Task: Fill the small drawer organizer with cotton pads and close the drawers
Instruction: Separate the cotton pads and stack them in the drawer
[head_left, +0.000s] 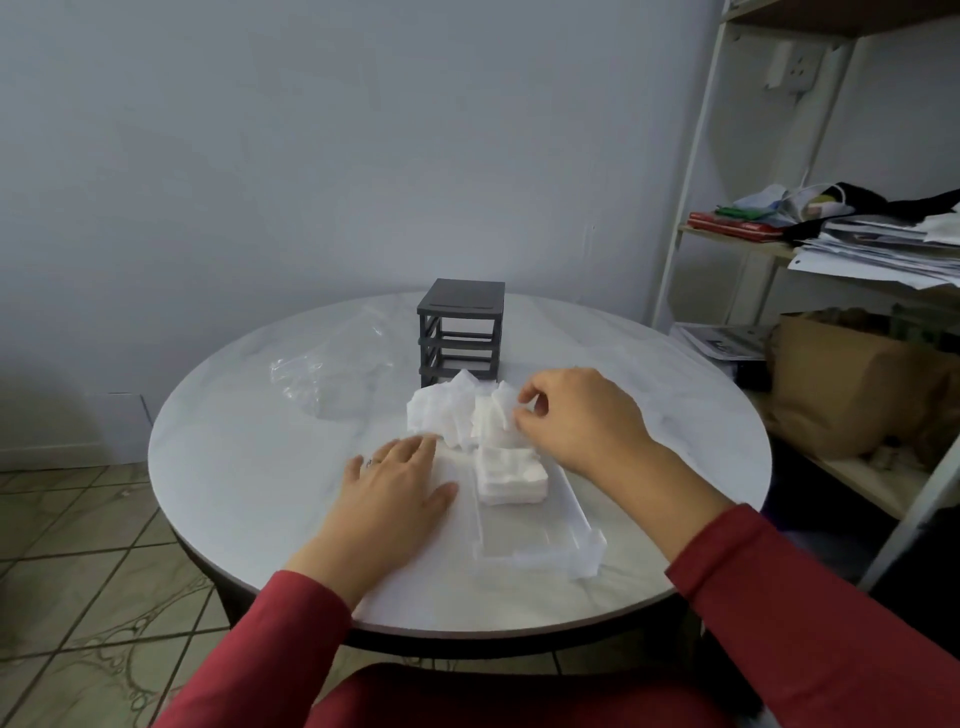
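Note:
A dark grey organizer frame (461, 328) stands at the back of the round marble table (249, 467) with its drawer slots empty. In front of it lies a loose heap of white cotton pads (447, 410). A clear drawer (524, 540) lies near the table's front, with a stack of cotton pads (511, 480) at its far end. My right hand (576, 415) pinches pads at the right side of the heap. My left hand (397, 486) rests flat, fingers straight, on a second clear drawer to the left, mostly hidden under it.
A crumpled clear plastic bag (324, 374) lies at the back left of the table. A white shelf unit (779, 249) with papers and a brown paper bag (852, 384) stands to the right. Tiled floor lies on the left.

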